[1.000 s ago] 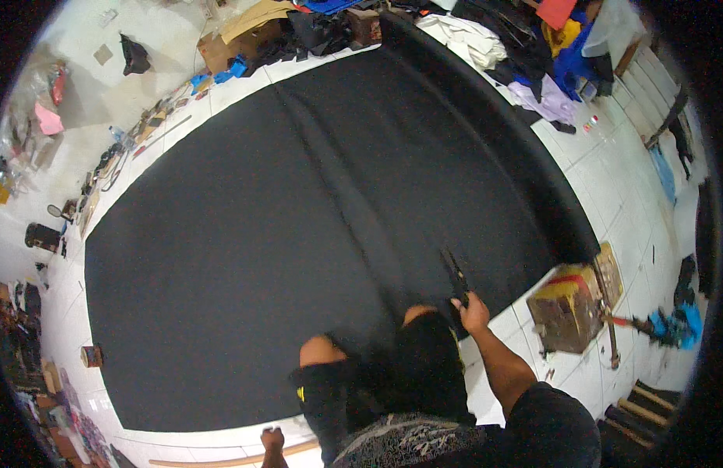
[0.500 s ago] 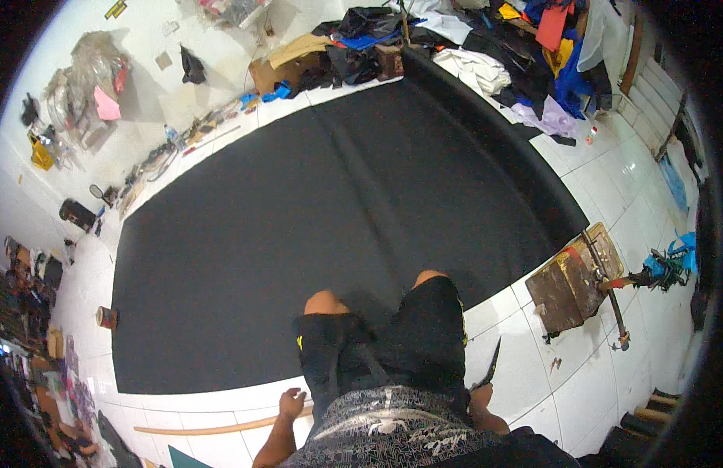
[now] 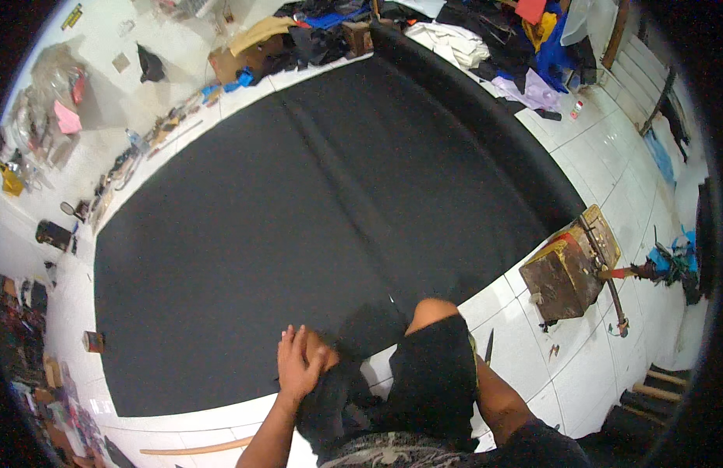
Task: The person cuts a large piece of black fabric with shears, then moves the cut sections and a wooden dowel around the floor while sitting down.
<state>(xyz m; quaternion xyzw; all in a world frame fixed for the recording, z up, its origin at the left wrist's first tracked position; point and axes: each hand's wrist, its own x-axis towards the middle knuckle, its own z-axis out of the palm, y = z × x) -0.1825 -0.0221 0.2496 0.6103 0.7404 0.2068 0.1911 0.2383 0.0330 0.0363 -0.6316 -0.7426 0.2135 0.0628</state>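
Observation:
A large sheet of black fabric lies spread over the tiled floor, with a thick roll or fold along its far right edge. My left hand rests on my left knee, fingers stretched out, holding nothing. Beside my right thigh, my right forearm reaches down; the leg of my shorts hides the hand. A long, dark, pointed blade sticks up just past it; its handle is out of sight, so I cannot tell whether it is a knife or scissors.
A worn brown box-like block with a metal bar stands at the sheet's right corner. Heaped cloth lies at the back. A small tin sits by the left edge, and a wooden stick lies near me.
My left hand has risen from beside my hip onto my knee. My right hand, seen earlier gripping the bladed tool, has moved behind my thigh. My body has leaned forward and the view has shifted.

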